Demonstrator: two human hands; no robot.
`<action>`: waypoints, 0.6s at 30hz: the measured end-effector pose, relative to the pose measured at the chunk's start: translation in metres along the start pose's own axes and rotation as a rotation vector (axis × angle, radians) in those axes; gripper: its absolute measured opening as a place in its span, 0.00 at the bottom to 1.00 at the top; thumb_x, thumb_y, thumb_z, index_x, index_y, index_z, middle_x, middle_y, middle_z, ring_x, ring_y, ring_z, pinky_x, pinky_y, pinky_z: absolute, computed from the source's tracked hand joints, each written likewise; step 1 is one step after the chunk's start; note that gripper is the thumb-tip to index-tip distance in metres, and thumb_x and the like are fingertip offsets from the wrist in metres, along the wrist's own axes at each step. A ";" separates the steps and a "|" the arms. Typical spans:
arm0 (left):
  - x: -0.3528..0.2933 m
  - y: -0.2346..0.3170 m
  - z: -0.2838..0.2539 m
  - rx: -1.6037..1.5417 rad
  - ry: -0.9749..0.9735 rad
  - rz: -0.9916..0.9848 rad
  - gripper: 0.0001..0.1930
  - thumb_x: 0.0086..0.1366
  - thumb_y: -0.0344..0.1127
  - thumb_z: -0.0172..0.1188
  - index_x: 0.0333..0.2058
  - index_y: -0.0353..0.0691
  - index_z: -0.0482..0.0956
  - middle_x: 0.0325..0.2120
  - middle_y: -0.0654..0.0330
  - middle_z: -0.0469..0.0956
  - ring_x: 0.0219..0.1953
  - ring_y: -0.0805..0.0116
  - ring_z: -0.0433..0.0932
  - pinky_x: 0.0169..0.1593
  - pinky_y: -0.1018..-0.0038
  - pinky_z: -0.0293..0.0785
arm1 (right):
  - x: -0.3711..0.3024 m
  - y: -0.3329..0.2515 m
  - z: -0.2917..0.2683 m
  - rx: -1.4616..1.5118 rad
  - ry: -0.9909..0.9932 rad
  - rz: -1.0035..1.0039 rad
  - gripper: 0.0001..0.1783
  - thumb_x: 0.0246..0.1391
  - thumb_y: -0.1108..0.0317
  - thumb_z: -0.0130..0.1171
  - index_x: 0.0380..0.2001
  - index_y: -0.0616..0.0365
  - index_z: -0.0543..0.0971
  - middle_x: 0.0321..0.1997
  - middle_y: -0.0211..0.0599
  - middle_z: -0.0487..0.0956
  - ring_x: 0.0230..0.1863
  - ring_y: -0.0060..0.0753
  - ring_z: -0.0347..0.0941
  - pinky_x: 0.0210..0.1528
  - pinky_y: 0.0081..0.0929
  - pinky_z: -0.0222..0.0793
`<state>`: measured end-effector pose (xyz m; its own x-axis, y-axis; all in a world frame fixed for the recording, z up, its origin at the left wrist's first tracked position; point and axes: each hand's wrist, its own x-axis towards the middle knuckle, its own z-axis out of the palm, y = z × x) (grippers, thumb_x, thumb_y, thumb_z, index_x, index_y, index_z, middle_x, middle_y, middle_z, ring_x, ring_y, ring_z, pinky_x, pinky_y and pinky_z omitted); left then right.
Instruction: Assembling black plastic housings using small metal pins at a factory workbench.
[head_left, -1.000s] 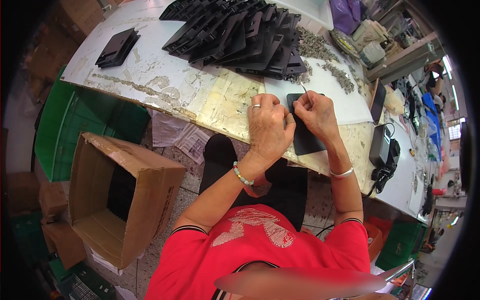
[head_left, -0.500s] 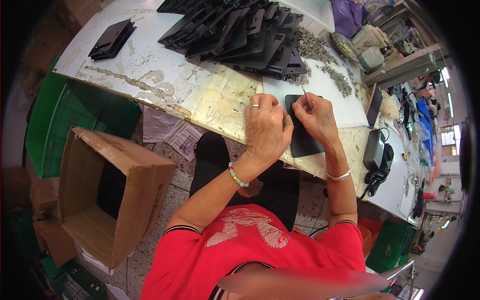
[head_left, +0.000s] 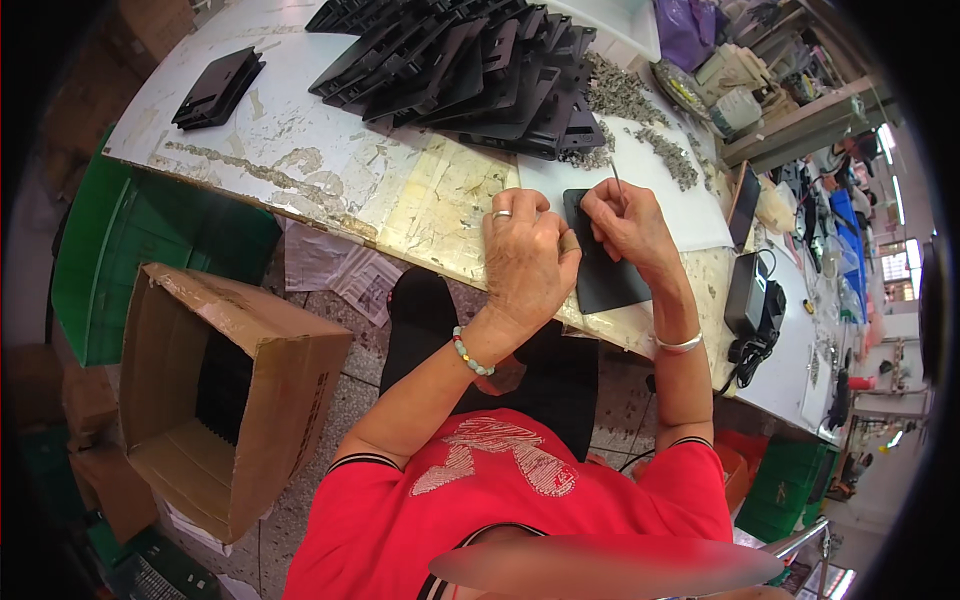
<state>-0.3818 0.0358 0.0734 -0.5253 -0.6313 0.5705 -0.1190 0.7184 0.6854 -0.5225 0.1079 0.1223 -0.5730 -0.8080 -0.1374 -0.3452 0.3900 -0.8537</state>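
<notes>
A flat black plastic panel (head_left: 610, 275) lies on the worktable's near edge (head_left: 400, 215). My left hand (head_left: 528, 258), with a ring and a bead bracelet, presses down on the panel's left side. My right hand (head_left: 628, 222), with a silver bangle, pinches a thin metal tool (head_left: 617, 184) upright over the panel's top edge. Behind the hands a pile of similar black panels (head_left: 470, 70) overlaps in rows, with heaps of small grey metal parts (head_left: 640, 125) beside it.
An open cardboard box (head_left: 225, 390) stands on the floor at the left, with a green crate (head_left: 130, 250) behind it. A small stack of black panels (head_left: 215, 88) sits at the table's far left. A black power adapter with cable (head_left: 748, 305) lies at the right.
Both hands stay on the black panel with only slight finger movement. The view has shifted a little.
</notes>
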 end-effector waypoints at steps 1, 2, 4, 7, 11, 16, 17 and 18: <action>0.000 0.000 0.000 -0.002 0.001 -0.003 0.04 0.46 0.28 0.65 0.21 0.36 0.78 0.35 0.52 0.74 0.45 0.51 0.69 0.45 0.59 0.66 | 0.000 0.000 -0.001 0.076 0.001 0.007 0.08 0.52 0.70 0.60 0.28 0.66 0.75 0.14 0.31 0.73 0.10 0.17 0.63 0.12 0.18 0.56; 0.000 0.000 -0.001 -0.001 0.000 -0.001 0.04 0.46 0.28 0.65 0.21 0.36 0.78 0.35 0.52 0.74 0.45 0.51 0.69 0.45 0.59 0.66 | -0.001 -0.002 0.000 0.078 0.003 0.006 0.08 0.52 0.70 0.60 0.28 0.66 0.75 0.14 0.31 0.73 0.10 0.17 0.63 0.12 0.18 0.56; -0.001 -0.002 -0.001 -0.007 -0.013 -0.011 0.04 0.47 0.28 0.65 0.21 0.36 0.78 0.35 0.52 0.74 0.45 0.50 0.69 0.46 0.59 0.65 | -0.002 -0.007 0.002 0.045 -0.006 0.008 0.08 0.52 0.70 0.60 0.28 0.65 0.75 0.14 0.31 0.72 0.10 0.16 0.62 0.11 0.18 0.55; -0.001 -0.002 -0.002 0.004 -0.002 0.003 0.04 0.46 0.28 0.65 0.22 0.36 0.79 0.35 0.52 0.74 0.45 0.50 0.69 0.47 0.59 0.65 | 0.001 -0.005 0.002 0.020 -0.019 -0.015 0.08 0.52 0.71 0.60 0.27 0.65 0.74 0.14 0.31 0.73 0.10 0.16 0.63 0.11 0.18 0.56; 0.003 0.000 0.000 -0.004 -0.006 0.023 0.04 0.46 0.28 0.65 0.22 0.36 0.78 0.35 0.52 0.74 0.45 0.50 0.69 0.47 0.59 0.65 | 0.000 -0.009 0.001 -0.006 0.010 -0.013 0.07 0.51 0.72 0.60 0.27 0.64 0.74 0.14 0.32 0.73 0.10 0.17 0.63 0.11 0.19 0.57; 0.003 0.000 0.000 0.010 0.004 0.044 0.05 0.45 0.25 0.64 0.23 0.35 0.78 0.35 0.52 0.74 0.44 0.50 0.69 0.48 0.59 0.65 | -0.003 -0.012 0.006 -0.058 0.085 -0.039 0.06 0.50 0.72 0.60 0.26 0.64 0.74 0.12 0.34 0.73 0.10 0.20 0.66 0.11 0.22 0.60; 0.002 -0.003 -0.003 0.046 0.027 0.054 0.05 0.44 0.24 0.64 0.23 0.35 0.78 0.35 0.52 0.74 0.43 0.50 0.69 0.48 0.60 0.66 | 0.000 -0.010 0.011 -0.028 0.071 -0.056 0.06 0.50 0.72 0.60 0.25 0.64 0.74 0.12 0.34 0.74 0.10 0.20 0.67 0.12 0.22 0.61; 0.002 -0.003 0.000 0.046 0.042 0.060 0.04 0.44 0.24 0.64 0.23 0.35 0.79 0.34 0.52 0.74 0.43 0.51 0.69 0.47 0.60 0.66 | 0.001 -0.002 0.010 -0.035 0.067 -0.079 0.06 0.52 0.71 0.60 0.28 0.62 0.74 0.12 0.30 0.72 0.10 0.17 0.63 0.11 0.20 0.57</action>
<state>-0.3827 0.0326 0.0722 -0.4971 -0.5974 0.6293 -0.1276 0.7677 0.6280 -0.5151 0.1015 0.1189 -0.5910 -0.8059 -0.0351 -0.4167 0.3423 -0.8421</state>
